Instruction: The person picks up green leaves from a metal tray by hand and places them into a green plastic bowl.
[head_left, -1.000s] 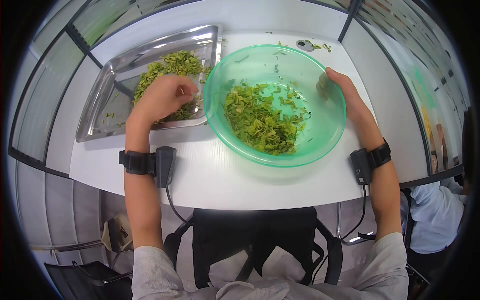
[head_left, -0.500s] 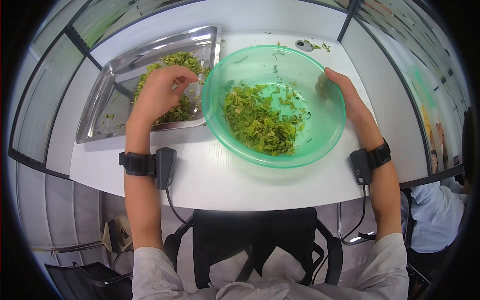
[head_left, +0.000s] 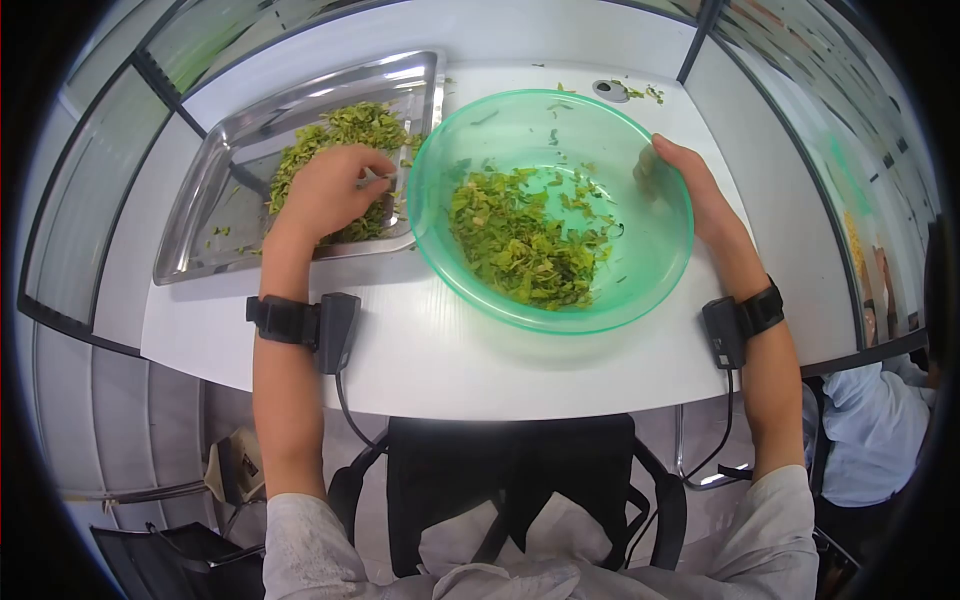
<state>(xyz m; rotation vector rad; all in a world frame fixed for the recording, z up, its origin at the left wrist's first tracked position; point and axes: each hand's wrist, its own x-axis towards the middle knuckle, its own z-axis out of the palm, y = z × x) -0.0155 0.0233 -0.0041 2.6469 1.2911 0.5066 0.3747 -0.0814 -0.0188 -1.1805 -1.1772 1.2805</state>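
Observation:
A translucent green plastic basin (head_left: 640, 265) stands on the white table, tilted a little towards me. Chopped green leaves (head_left: 525, 245) lie in its lower left part, with loose bits up its wall. My right hand (head_left: 690, 185) grips the basin's right rim, thumb over the edge and fingers behind the wall. To the left is a steel tray (head_left: 200, 215) with a heap of leaves (head_left: 350, 125) in it. Over the heap's near side, my left hand (head_left: 335, 190) has its fingers curled and thumb close to the index finger; whatever they pinch is too small to make out.
Leaf scraps lie by a round cable hole (head_left: 610, 91) at the back right. White panels with glass wall the table in. A black chair (head_left: 510, 470) is below the front edge. Another person's sleeve (head_left: 870, 430) shows at lower right.
My left hand has shifted slightly down towards me over the tray, and its thumb and index fingertips have come closer together. My right hand stays on the basin's rim.

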